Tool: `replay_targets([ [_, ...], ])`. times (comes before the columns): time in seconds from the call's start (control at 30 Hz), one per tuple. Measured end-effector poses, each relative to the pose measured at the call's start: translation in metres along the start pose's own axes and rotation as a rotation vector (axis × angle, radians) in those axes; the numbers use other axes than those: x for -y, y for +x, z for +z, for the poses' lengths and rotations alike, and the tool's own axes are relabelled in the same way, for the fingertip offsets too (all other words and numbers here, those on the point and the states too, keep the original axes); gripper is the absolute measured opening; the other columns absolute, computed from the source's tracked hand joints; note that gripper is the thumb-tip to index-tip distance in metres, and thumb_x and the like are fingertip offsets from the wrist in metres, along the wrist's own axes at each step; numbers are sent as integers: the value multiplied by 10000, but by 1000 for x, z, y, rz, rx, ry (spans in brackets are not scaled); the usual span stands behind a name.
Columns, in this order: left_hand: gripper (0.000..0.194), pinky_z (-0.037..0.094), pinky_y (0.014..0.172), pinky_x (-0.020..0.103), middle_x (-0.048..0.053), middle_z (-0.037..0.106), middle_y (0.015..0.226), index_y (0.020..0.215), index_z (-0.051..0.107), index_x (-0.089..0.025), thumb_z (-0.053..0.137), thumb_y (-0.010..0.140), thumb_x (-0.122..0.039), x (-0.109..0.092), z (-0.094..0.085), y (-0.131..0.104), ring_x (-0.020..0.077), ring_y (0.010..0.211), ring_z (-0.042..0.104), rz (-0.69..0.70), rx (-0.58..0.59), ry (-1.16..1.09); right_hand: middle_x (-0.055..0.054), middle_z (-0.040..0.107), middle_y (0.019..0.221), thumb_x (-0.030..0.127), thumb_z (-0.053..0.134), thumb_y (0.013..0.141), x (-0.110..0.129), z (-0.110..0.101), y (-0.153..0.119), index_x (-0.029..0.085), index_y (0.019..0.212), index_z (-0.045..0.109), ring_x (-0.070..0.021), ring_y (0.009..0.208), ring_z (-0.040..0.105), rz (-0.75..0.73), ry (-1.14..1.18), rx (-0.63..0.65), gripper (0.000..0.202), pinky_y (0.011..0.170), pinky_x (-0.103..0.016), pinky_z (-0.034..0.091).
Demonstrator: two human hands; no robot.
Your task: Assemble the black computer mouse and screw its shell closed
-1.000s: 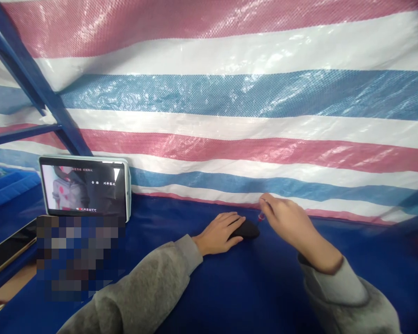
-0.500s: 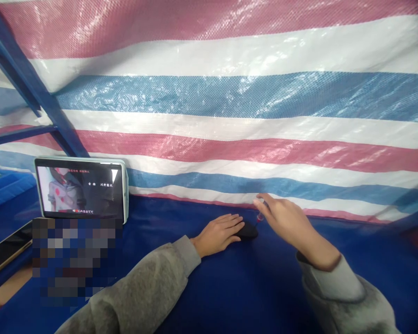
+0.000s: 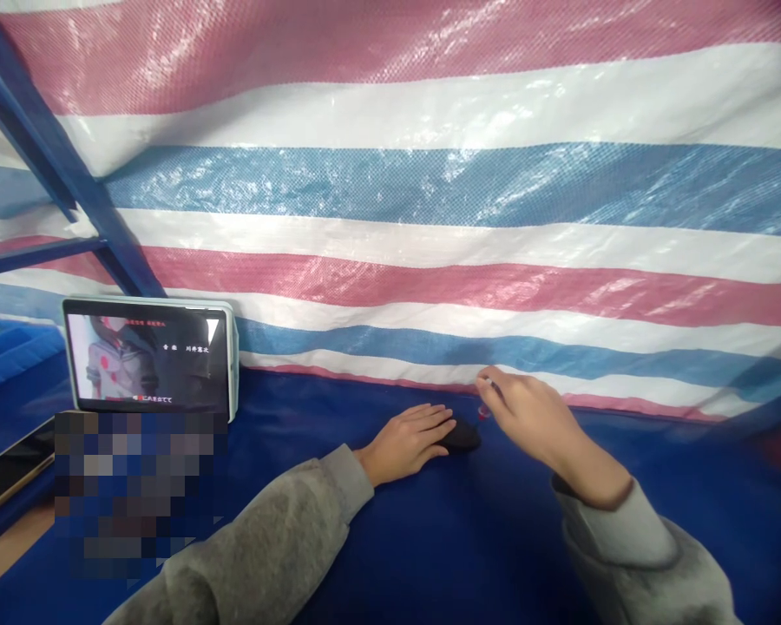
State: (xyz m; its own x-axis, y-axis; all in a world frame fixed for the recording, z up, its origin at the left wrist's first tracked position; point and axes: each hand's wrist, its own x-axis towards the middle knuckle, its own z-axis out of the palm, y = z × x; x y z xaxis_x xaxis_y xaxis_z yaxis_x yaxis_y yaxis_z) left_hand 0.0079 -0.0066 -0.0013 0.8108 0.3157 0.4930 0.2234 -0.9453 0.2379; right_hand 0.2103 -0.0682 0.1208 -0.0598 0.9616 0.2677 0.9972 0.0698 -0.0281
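Observation:
A black, rounded object that looks like a computer mouse [image 3: 463, 436] lies on the blue table surface. My left hand [image 3: 413, 441] rests on its left end, fingers extended over it and thumb along the near side, holding it against the table. Closed around a small screwdriver [image 3: 483, 413] is my right hand [image 3: 524, 412], just to the right of the black object and above it. Only a clear and red part of the screwdriver shows below the fingers; its tip is too small to make out.
At the left, a tablet [image 3: 149, 358] in a pale case stands upright playing a video. A phone [image 3: 16, 464] lies at the left edge beside a pixelated patch. Behind hangs a striped plastic sheet [image 3: 429, 182], with a blue metal frame [image 3: 78, 182] and blue tray [image 3: 13, 351] at the left.
My right hand has turned slightly around the screwdriver, its fingers now covering more of the handle. My left hand and the black object stay put; the view has shifted a little.

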Motion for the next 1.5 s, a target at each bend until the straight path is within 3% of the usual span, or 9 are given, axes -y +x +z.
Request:
replay_targets([
  [0.1,428,354,1163,385,78,517,1418,1377,490,-191,447,1005,-398,0,0,0,191,1348,454,-20,-2,-8,-82,727,1034,210,376,906,0,0,0,190,1112,633,-216,821,684,-38,27,-45,330,659,-296,412],
  [0.3,427,360,1159,387,78,514,1421,1374,493,-194,458,1000,-396,1,1,0,196,1349,452,-24,0,-12,-49,700,671,400,310,978,0,1,0,213,958,642,-235,629,653,17,18,6,381,558,-308,353],
  [0.47,433,355,1160,386,82,516,1418,1371,494,-186,426,1010,-415,1,1,0,192,1346,456,-21,-3,-27,-69,728,951,247,360,933,-1,2,0,203,1020,623,-214,775,676,-26,50,-40,281,624,-299,389],
  [0.67,433,348,1164,387,78,511,1424,1368,499,-180,445,1004,-409,0,1,0,196,1349,451,-19,-2,-20,-50,686,655,435,316,977,0,1,0,217,900,627,-229,628,648,60,-6,37,387,558,-299,332],
  [0.83,436,344,1166,376,81,509,1425,1366,501,-172,454,1002,-405,2,2,-1,191,1350,449,-17,-5,-11,-66,733,898,257,351,941,3,-1,-1,207,972,624,-219,764,674,18,4,4,279,607,-294,354],
  [0.9,433,347,1165,373,76,511,1423,1362,505,-176,454,1001,-408,2,2,-1,189,1347,453,-22,-8,-13,-61,736,855,241,357,939,3,0,-1,205,963,633,-215,745,674,5,-1,-9,279,608,-296,352],
  [1.1,435,353,1162,381,73,509,1426,1369,497,-185,453,1001,-412,1,2,0,193,1349,451,-14,-9,1,-76,696,691,494,280,978,2,4,1,211,975,620,-241,652,655,88,-74,60,443,553,-299,305],
  [1.33,437,363,1154,372,83,523,1413,1356,511,-168,441,1004,-416,2,3,-1,193,1341,461,-9,-24,-7,-54,723,923,231,365,928,3,0,1,206,982,587,-218,813,663,49,27,77,231,642,-294,345],
  [1.5,433,362,1155,380,77,520,1416,1368,499,-187,446,1003,-413,2,4,-1,193,1342,460,-13,-14,-1,-50,721,770,319,355,973,5,3,1,210,957,606,-223,704,661,45,-14,70,275,598,-302,320],
])
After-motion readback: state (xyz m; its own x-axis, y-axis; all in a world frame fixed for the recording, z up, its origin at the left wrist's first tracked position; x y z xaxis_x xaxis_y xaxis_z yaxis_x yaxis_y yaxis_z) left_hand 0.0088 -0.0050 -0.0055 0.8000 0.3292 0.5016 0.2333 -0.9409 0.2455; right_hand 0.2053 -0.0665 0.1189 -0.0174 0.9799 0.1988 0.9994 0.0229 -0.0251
